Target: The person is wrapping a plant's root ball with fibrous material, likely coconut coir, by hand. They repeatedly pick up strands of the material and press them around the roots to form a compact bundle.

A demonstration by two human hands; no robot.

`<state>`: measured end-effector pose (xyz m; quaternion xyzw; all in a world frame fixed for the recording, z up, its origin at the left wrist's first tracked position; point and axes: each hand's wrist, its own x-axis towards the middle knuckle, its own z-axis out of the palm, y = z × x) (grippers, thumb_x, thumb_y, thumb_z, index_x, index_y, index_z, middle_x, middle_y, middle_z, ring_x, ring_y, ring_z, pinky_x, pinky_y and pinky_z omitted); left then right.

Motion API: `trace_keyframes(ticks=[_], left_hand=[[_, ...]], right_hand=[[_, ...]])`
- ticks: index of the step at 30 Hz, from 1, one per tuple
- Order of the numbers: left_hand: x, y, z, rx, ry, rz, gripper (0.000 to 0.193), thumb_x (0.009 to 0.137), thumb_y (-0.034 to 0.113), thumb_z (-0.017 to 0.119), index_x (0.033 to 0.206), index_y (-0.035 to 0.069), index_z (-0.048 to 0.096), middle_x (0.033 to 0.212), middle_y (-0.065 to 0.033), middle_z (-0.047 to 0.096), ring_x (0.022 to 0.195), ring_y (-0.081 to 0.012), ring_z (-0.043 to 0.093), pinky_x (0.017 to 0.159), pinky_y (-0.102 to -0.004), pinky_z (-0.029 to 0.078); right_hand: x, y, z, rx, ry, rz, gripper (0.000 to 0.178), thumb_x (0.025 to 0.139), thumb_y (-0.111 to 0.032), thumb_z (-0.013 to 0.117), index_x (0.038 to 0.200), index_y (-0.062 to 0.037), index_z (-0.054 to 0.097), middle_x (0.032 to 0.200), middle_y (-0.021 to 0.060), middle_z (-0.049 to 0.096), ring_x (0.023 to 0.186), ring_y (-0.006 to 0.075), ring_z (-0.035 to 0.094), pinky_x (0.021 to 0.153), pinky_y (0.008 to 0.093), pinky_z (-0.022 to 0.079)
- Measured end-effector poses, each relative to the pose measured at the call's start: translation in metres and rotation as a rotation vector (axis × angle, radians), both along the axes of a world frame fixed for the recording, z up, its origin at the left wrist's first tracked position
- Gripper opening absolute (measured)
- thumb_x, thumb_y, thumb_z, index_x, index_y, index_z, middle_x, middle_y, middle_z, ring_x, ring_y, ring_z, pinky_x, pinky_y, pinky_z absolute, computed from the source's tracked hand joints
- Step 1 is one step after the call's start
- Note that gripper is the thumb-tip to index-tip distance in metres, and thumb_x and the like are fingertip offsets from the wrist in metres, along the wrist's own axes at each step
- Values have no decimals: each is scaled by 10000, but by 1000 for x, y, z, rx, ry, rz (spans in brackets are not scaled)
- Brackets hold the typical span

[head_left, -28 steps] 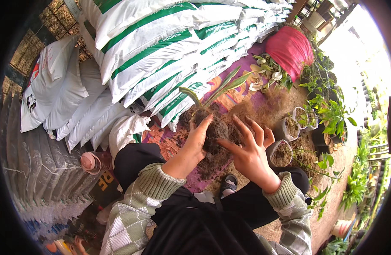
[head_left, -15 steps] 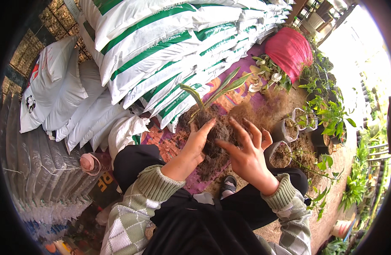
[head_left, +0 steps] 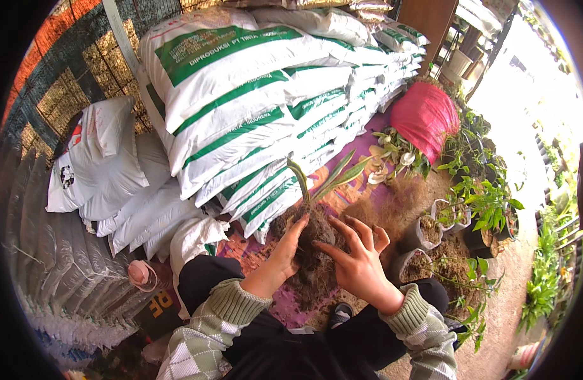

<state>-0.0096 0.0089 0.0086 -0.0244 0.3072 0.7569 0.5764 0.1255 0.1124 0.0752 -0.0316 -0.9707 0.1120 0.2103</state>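
1. In the head view, a person in black trousers point(head_left: 291, 354) and a knitted sweater point(head_left: 200, 335) bends over a plant point(head_left: 336, 180), which is in front of the body near the middle of the view.
2. The plant's long leaves, green with yellowish edges, point up and away; below them is a dark, matted root ball point(head_left: 312, 244) between the two hands.
3. The left hand point(head_left: 281, 254) holds the root ball from its left side, the thumb laid along it; the other fingers are mostly hidden, so how tightly they close cannot be told.
4. The right hand point(head_left: 361, 265) is loose and wide, its fingers spread; the index fingertip is at the root ball's right side, and whether it presses there cannot be told.
5. Loose roots and dirt point(head_left: 312, 288) lie below the root ball on a purple patterned sheet point(head_left: 285, 310), and one shoe point(head_left: 341, 315) shows just beside them.
6. Beyond the hands, white sacks with green bands point(head_left: 241, 126) rise in a tall pile; plainer white sacks point(head_left: 101, 161) lean at the left, above a jug with a pink lid point(head_left: 139, 273).
7. To the right of the hands stand soil-filled grow bags point(head_left: 413, 265) near leafy green plants point(head_left: 491, 212); farther up, a red sack point(head_left: 424, 120) lies beside white flowers point(head_left: 405, 158).
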Motion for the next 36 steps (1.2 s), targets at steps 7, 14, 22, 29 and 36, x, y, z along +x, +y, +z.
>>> trace_keyframes(ticks=[7,14,22,29,36], left_hand=[[-10,0,-35,-114,-11,-4,295,930,258,541,1174,92,552,1073,-72,658,890,-190,667,768,-357,569],[-14,-10,-32,-139,38,-68,316,923,279,517,1104,39,615,1053,-109,671,957,-246,658,860,-402,536],[-7,-7,-8,-137,83,-105,358,883,335,546,1095,57,624,1032,-92,677,934,-257,657,851,-416,520],[-22,-37,24,-31,227,59,397,877,329,574,1153,45,609,1076,-99,671,950,-260,656,871,-412,517],[-30,-55,61,97,257,108,452,882,396,506,1141,40,607,1063,-125,662,963,-279,642,892,-438,505]], right_hand=[[14,11,-9,-54,-11,-16,478,643,-33,605,1054,-259,700,1365,67,483,1232,299,418,943,505,252],[12,51,-68,-1,-96,-114,547,693,-68,589,1228,-181,602,1421,120,398,1258,301,395,950,518,272],[20,64,-82,-1,-265,-77,591,706,-120,600,1293,-171,546,1416,138,375,1269,304,374,927,535,323],[20,75,-127,-86,-187,-171,483,730,-143,611,1213,-150,598,1404,135,395,1262,324,388,918,529,363],[41,50,-269,-561,-479,-641,453,771,-230,646,1208,-128,587,1293,222,469,1187,398,479,925,550,431]])
